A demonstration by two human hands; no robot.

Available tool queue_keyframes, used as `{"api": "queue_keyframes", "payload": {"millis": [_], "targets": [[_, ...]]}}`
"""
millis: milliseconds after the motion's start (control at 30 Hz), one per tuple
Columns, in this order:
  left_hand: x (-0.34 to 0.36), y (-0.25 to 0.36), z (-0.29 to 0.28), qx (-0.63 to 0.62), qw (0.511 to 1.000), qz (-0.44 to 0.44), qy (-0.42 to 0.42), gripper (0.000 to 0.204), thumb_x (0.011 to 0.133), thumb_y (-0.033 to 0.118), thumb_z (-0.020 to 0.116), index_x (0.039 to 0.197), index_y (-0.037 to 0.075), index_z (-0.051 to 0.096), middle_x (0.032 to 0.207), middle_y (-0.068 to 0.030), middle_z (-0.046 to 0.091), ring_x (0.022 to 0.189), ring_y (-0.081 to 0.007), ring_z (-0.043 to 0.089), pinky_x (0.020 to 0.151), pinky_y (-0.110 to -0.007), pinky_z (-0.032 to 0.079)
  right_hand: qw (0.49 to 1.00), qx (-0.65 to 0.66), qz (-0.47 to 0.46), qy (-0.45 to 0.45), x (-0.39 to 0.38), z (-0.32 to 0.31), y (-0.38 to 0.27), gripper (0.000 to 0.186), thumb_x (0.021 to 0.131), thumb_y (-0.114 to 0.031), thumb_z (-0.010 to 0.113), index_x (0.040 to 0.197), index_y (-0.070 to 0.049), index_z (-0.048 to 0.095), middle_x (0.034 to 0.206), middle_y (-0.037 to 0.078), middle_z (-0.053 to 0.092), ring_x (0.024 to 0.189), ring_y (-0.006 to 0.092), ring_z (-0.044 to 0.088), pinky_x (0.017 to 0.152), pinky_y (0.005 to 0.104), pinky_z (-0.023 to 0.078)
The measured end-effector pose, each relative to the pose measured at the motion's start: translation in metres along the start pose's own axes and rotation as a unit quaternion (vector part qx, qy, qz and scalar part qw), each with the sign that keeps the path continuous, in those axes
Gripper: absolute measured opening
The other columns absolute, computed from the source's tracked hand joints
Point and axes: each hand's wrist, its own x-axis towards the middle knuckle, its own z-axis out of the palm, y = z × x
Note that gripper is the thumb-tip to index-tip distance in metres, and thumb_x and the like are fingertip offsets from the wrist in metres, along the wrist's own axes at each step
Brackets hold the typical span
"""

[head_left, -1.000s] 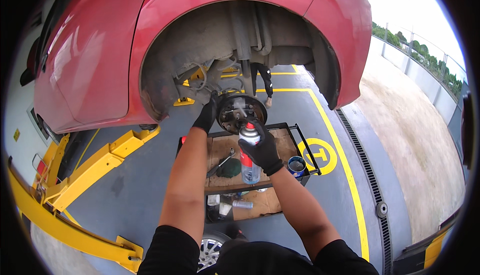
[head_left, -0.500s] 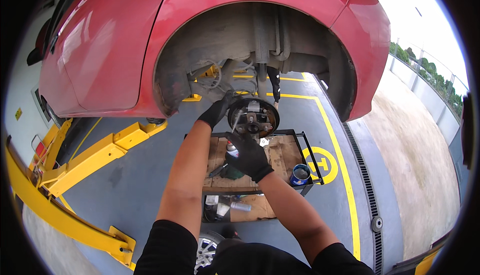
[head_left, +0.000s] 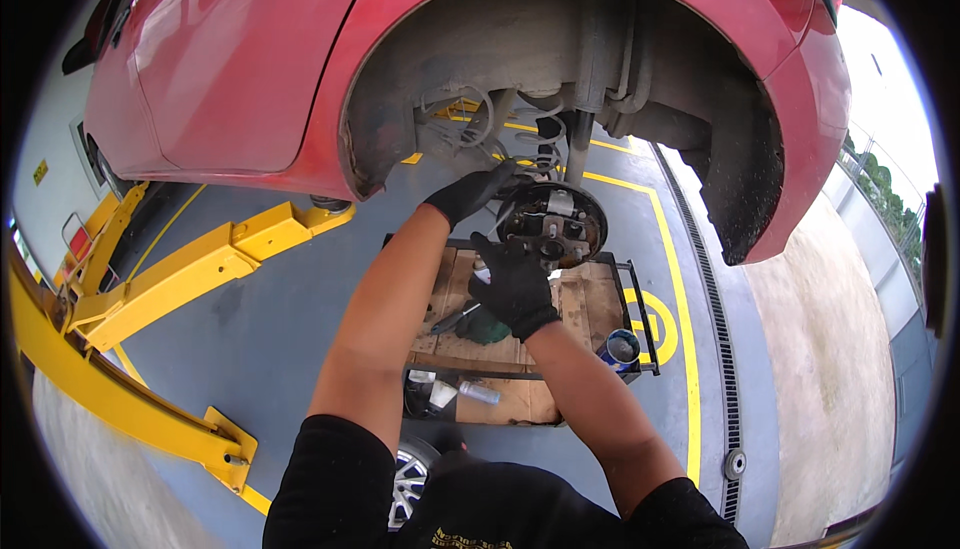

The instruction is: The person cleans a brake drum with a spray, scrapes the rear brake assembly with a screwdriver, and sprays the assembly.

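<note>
A drum brake assembly (head_left: 553,226) with its drum off, shoes and hub exposed, hangs below the wheel arch of the raised red car (head_left: 250,69). My left hand (head_left: 470,195), in a black glove, reaches to its upper left edge; the fingertips are partly hidden behind there. Just below and in front of the brake, my gloved right hand (head_left: 515,287) is closed around a spray can (head_left: 482,275). Only a small pale part of the can shows past the fingers.
Beneath the brake stands a black tool cart (head_left: 640,319) lined with stained cardboard, holding a dark green cloth (head_left: 486,328) and a blue open tin (head_left: 621,347). Bottles lie on its lower shelf. A yellow lift arm (head_left: 210,264) supports the car at left. A wheel (head_left: 408,479) lies by my feet.
The view has shifted, so the car and brake sit further right. My right hand has turned, and the can, plainly seen before, is now mostly hidden. My left hand stays at the brake's edge.
</note>
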Motion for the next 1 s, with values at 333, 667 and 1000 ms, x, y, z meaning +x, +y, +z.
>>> {"api": "queue_keyframes", "payload": {"millis": [333,667,1000], "targets": [[0.016,-0.016,0.033,-0.048,0.996,0.067,0.018,0.065,0.11,0.052,0.021,0.142,0.007,0.056,0.14,-0.0093,0.06,0.125,-0.0205,0.055,0.111,-0.035,0.037,0.995,-0.059,-0.038,-0.076,-0.048,0.029,0.019,0.067,0.077,-0.033,0.078,0.14,-0.019,0.057,0.1,0.02,0.059,0.086,0.0371,0.066,0.074,0.0466,0.057],[0.017,-0.003,0.074,-0.215,0.968,0.046,0.118,0.045,0.11,0.035,0.035,0.122,0.003,0.064,0.113,-0.0079,0.068,0.101,-0.0157,0.06,0.097,-0.032,0.047,0.996,-0.062,0.022,-0.065,-0.13,0.002,0.06,0.063,0.079,-0.037,0.074,0.139,-0.024,0.059,0.104,0.018,0.059,0.088,0.0364,0.067,0.075,0.0474,0.057],[0.037,-0.026,0.072,-0.316,0.94,0.025,0.129,0.048,0.103,0.038,0.037,0.124,0.007,0.067,0.114,-0.0069,0.07,0.098,-0.0195,0.065,0.089,-0.035,0.054,0.914,0.327,0.046,0.238,-0.16,-0.104,0.112,0.071,0.075,0.007,0.073,0.141,-0.004,0.05,0.136,0.015,0.057,0.122,0.0264,0.059,0.102,0.038,0.049]]}}
